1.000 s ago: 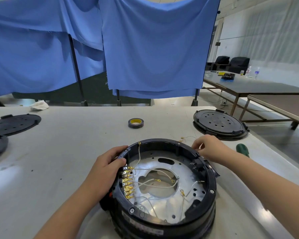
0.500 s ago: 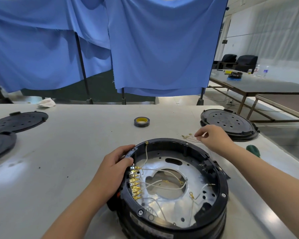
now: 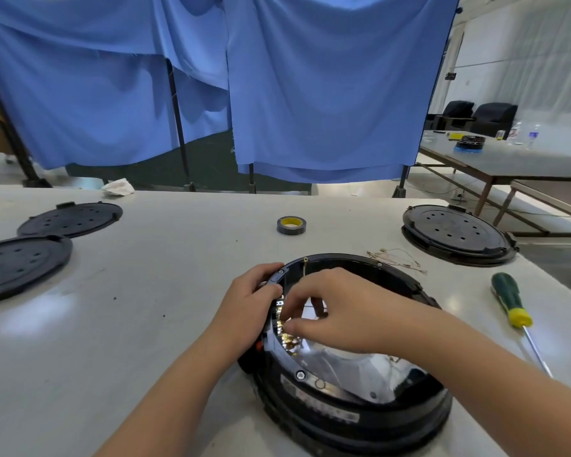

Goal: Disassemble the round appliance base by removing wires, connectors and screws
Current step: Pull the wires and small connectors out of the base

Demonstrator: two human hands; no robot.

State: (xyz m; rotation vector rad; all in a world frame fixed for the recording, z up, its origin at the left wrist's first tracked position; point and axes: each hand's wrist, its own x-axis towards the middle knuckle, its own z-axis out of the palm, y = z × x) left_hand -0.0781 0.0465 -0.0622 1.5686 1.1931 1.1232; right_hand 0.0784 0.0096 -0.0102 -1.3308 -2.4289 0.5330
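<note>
Base (image 3: 350, 400): round, black, open side up, on the white table (image 3: 145, 324), under both hands and running toward the viewer from them; shiny metal plate inside; a screw (image 3: 300, 375) in the near rim, nearer the viewer than the left hand. Left hand (image 3: 248, 311): curled over the base's left rim, gripping it from outside. Right hand (image 3: 337, 311): reaching into the base just right of the left hand, fingers bent down onto the row of gold connectors (image 3: 285, 334) at the inner left wall; whether they pinch one, cannot tell. Loose wires (image 3: 398, 257): small heap on the table beyond the right hand, just past the base's far rim. Screwdriver (image 3: 511, 305): green and yellow handle, lying right of the right arm, apart from the base. Tape roll (image 3: 291, 224): beyond both hands, well apart. Black discs: one (image 3: 459, 232) far right beyond the screwdriver; two (image 3: 70, 218) (image 3: 20, 262) far left of the left hand. Blue cloth (image 3: 310, 94): hung behind the table.
</note>
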